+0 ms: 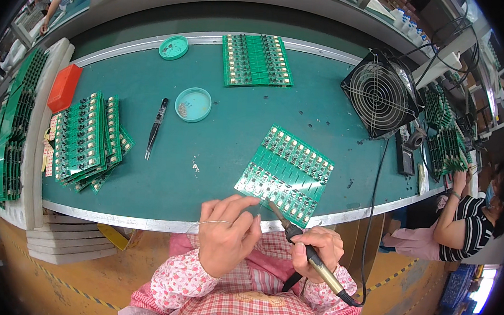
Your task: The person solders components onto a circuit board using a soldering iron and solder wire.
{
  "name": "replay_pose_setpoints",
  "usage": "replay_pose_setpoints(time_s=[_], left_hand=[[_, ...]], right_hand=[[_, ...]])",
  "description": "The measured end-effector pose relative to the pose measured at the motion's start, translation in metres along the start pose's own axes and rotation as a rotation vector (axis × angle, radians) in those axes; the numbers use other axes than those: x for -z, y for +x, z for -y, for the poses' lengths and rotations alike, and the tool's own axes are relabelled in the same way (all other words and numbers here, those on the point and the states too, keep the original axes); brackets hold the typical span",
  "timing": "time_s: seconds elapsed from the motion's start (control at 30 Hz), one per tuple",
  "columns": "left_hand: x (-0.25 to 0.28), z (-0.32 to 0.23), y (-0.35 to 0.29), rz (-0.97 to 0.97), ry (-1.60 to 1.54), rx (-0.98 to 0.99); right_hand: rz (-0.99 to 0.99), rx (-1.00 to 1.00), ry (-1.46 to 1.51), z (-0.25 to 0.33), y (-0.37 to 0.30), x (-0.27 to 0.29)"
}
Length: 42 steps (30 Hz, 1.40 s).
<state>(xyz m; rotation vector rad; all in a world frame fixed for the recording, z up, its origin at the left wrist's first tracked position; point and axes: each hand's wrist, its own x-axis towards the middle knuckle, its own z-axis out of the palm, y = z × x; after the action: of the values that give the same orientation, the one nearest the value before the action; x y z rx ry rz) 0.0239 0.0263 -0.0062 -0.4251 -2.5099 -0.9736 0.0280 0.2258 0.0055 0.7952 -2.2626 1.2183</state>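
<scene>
A green panel of circuit boards (294, 167) lies flat near the front edge of the bench, with rows of white and dark parts on it. My right hand (319, 249) is closed around a soldering iron (321, 268), whose tip meets the panel's near edge. My left hand (225, 232) is just left of the tip, fingers bent together on a thin strand of solder wire (218, 222). The index fingertip is close to the panel's near left corner. The wire's tip is too small to make out.
A black fan (379, 92) stands at the back right. Board panels are stacked at the back (257, 61) and left (82, 138). Tweezers (156, 127), two green dishes (193, 105) and a red box (64, 88) are also here. The iron's cord (371, 226) hangs right; a co-worker sits beyond.
</scene>
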Motion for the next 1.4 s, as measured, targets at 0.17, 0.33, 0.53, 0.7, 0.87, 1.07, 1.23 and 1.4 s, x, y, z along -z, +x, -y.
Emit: replay_pose_setpoints(time_s=[0.17, 0.33, 0.53, 0.7, 0.87, 1.07, 1.23, 1.4], left_hand=[[-0.001, -0.001, 0.001, -0.003, 0.010, 0.009], [-0.002, -0.002, 0.001, -0.004, 0.005, 0.027], [0.000, -0.001, 0.000, 0.016, 0.012, 0.010], [0.000, 0.002, -0.001, 0.009, -0.003, 0.011], [0.000, 0.000, 0.001, 0.005, -0.025, 0.024], [-0.001, 0.001, 0.003, 0.003, -0.034, 0.042], [-0.002, 0.000, 0.004, -0.015, -0.051, 0.049], [-0.002, -0.001, 0.004, -0.007, -0.039, 0.054]], right_hand=[[0.018, 0.019, -0.007, 0.000, 0.005, -0.001], [0.175, 0.168, -0.196, 0.006, 0.013, 0.003], [0.279, 0.292, -0.306, 0.010, 0.010, 0.004], [0.291, 0.191, -0.266, 0.012, 0.015, 0.009], [-0.077, -0.425, 0.124, 0.018, 0.012, 0.015], [-0.132, -0.684, 0.393, 0.011, 0.034, 0.010], [-0.056, -0.690, 0.342, 0.008, 0.041, 0.010], [-0.017, -0.676, 0.307, 0.009, 0.045, 0.011]])
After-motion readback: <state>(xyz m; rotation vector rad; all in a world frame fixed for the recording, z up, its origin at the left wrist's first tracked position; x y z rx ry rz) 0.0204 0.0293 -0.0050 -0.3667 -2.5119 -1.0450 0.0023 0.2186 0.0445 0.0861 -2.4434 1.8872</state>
